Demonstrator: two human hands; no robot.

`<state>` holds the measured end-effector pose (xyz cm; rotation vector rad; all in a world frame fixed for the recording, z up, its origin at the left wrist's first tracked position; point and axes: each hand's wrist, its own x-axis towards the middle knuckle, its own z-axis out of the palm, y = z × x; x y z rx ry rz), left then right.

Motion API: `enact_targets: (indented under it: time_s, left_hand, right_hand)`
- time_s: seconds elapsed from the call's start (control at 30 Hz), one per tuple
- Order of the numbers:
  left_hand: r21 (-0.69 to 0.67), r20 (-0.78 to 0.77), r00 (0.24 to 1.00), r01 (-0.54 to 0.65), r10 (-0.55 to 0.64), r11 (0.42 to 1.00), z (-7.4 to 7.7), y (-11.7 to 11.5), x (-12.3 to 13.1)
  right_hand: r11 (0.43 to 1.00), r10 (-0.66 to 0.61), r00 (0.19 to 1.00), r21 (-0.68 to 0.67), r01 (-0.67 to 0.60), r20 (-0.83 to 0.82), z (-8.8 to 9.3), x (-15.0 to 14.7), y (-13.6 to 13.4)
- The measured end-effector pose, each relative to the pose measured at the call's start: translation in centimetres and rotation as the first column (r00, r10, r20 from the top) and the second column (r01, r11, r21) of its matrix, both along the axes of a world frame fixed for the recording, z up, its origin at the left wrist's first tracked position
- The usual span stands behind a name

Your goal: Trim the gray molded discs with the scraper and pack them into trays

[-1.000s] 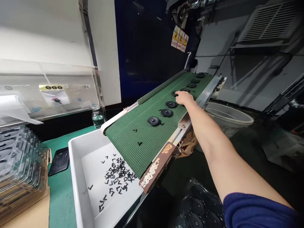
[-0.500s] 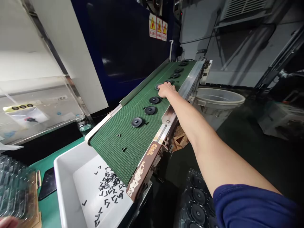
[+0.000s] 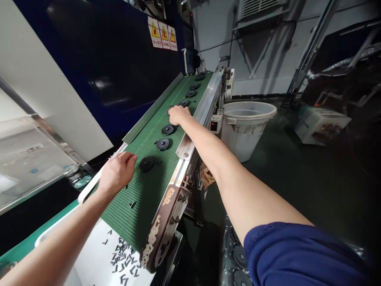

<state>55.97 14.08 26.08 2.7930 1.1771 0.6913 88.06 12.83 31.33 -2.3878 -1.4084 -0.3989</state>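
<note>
A sloping green conveyor belt carries several black round discs. My right hand lies far up the belt with its fingers curled over one disc that is mostly hidden under it. Two more discs lie just below that hand. My left hand reaches over the belt's left edge, fingers loosely extended, a short way left of the lowest disc and not touching it. Small black scraps lie on the lower belt.
A white tray under the belt's lower end holds several small black scraps. A pale round bin stands to the right of the conveyor. A bag of black discs lies below my right arm. A dark blue machine wall rises on the left.
My left hand has come up from the bottom left onto the belt beside the lowest disc. The view has swung right. My right hand stays on the upper disc.
</note>
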Motion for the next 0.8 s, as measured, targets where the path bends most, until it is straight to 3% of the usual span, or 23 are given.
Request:
enact_targets:
  time_s: [0.1, 0.2, 0.5, 0.67, 0.73, 0.8]
  left_hand:
    - [0.002, -0.013, 1.000, -0.026, 0.026, 1.000, -1.0, -0.4, 4.4]
    - [-0.015, 0.001, 0.997, -0.073, 0.073, 0.997, -1.5, -0.7, 6.9]
    - [-0.075, 0.014, 0.997, 0.078, -0.078, 0.994, 0.5, 0.9, 9.6]
    - [-0.106, 0.052, 0.995, 0.088, -0.083, 0.990, 1.7, -0.2, 7.7]
    - [-0.113, 0.049, 0.996, 0.082, -0.077, 0.990, 1.9, -0.9, 4.6]
    - [-0.124, 0.036, 0.999, 0.039, -0.035, 0.992, 1.7, -1.7, -0.6]
  right_hand:
    - [1.000, 0.018, 0.999, -0.006, -0.018, 0.028, 0.0, -0.1, -0.2]
    - [0.999, 0.034, 0.997, 0.001, -0.034, 0.064, 0.0, -0.2, -0.2]
    - [0.984, 0.152, 0.972, 0.067, -0.166, 0.177, 0.1, -0.9, -0.9]
    - [0.980, 0.188, 0.969, 0.040, -0.196, 0.159, 0.0, -1.2, -1.2]
    - [0.979, 0.197, 0.970, 0.019, -0.201, 0.140, -0.1, -1.3, -1.1]
    - [0.980, 0.197, 0.973, 0.006, -0.199, 0.117, -0.1, -1.5, -1.0]
